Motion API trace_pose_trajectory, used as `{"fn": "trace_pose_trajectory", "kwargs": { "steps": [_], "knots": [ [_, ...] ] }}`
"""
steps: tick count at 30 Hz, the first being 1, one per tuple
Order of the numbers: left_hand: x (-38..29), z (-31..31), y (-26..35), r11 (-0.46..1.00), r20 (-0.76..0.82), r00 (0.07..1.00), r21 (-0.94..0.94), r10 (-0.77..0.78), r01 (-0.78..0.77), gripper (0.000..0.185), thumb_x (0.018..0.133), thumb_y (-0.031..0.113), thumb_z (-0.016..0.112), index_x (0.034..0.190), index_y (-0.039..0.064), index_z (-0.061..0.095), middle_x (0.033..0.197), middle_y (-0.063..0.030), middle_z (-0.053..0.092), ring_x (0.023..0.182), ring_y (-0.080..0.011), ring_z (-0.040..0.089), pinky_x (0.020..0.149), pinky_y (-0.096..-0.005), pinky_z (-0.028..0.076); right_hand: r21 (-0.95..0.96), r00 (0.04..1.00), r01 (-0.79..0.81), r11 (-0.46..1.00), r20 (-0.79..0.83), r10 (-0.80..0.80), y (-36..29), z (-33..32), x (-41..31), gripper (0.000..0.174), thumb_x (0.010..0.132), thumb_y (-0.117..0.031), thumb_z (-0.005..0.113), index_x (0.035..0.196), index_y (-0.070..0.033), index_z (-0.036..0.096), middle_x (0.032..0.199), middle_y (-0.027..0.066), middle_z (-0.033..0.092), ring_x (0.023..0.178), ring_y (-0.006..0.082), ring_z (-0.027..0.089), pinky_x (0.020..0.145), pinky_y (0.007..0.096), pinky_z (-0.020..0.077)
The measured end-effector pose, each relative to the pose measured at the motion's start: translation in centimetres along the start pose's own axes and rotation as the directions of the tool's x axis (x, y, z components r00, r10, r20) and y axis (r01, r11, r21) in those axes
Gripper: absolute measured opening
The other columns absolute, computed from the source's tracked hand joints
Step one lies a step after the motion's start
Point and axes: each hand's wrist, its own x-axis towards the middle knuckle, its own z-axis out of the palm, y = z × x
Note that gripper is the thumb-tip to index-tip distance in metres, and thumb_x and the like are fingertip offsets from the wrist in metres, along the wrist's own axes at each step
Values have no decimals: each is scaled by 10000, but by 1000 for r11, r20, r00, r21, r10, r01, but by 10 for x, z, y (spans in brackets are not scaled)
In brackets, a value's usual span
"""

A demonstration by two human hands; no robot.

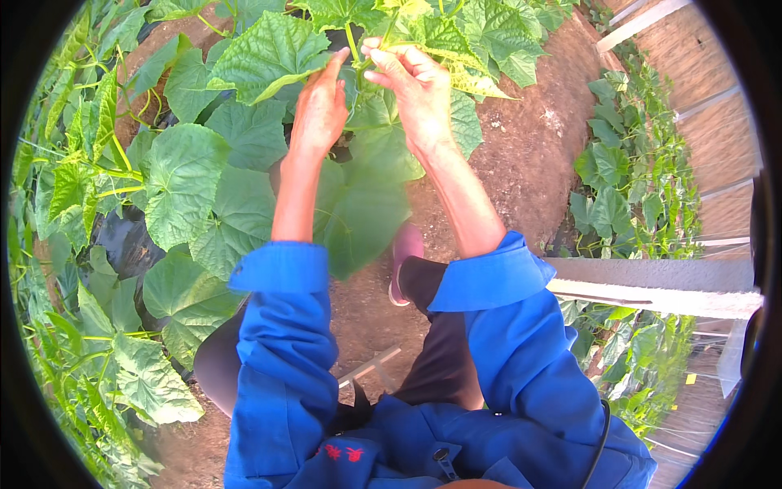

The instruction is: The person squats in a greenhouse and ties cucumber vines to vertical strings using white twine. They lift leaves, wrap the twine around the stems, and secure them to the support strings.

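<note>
Before me stands a cucumber vine [352,43] with broad green leaves and a pale upright stem. My right hand [418,85] is at the top of the vine, its thumb and fingertips pinched on a thin shoot beside the stem. Just left of the stem, my left hand [321,107] reaches up with its fingertips at the stem and the edge of a large leaf [269,58]. What lies between the left fingers is hidden. Lower leaves [366,208] hang beneath and between my forearms.
Dense cucumber plants [183,183] fill the left side over black plastic mulch [125,241]. A bare soil path [519,147] runs on the right. Beyond it are another plant row [611,165], a pale beam [660,281] and a wall [702,79]. My shoe [406,260] rests on the soil.
</note>
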Motion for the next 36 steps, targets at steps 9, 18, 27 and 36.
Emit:
{"fn": "trace_pose_trajectory", "kwargs": {
  "steps": [9, 18, 27, 36],
  "knots": [
    [17, -14, 3, 997, 50, 997, -35, -61, 63, 92, 922, 94, 646, 974, 17, 645, 908, -126, 637, 790, -227, 611, 734, -351, 498, 57, 1000, 18, 998, 5, -18, 4, -8, 4, 165, 959, -134, 648, 1068, -16, 682, 1130, 73, 686, 1018, 122, 644, 856, 291, 572],
    [42, -63, 48, 997, -398, 914, 38, 82, -73, 67, 963, 85, 583, 973, 23, 607, 905, -113, 582, 815, -272, 566, 767, -385, 473, 117, 999, 25, 993, 42, -30, 1, -9, 5, 153, 954, -131, 653, 1045, -13, 687, 1145, 88, 680, 1023, 133, 652, 864, 293, 573],
    [25, -91, 78, 994, -430, 902, 108, 27, 22, 101, 917, 92, 655, 1003, 40, 653, 869, -66, 570, 714, -177, 501, 652, -337, 448, 23, 999, 32, 999, 23, -33, -1, -15, 5, 141, 928, -129, 684, 1021, -26, 710, 1088, 76, 711, 996, 119, 661, 848, 280, 564],
    [-31, -51, 89, 999, -287, 958, -45, -24, 11, 43, 904, 87, 689, 901, 51, 668, 823, -9, 618, 557, -86, 455, 509, -259, 396, 28, 1000, 9, 1000, -19, -8, 4, -18, 9, 121, 909, -102, 698, 1005, -34, 730, 1069, 64, 723, 952, 98, 663, 807, 253, 565]
  ]
}}
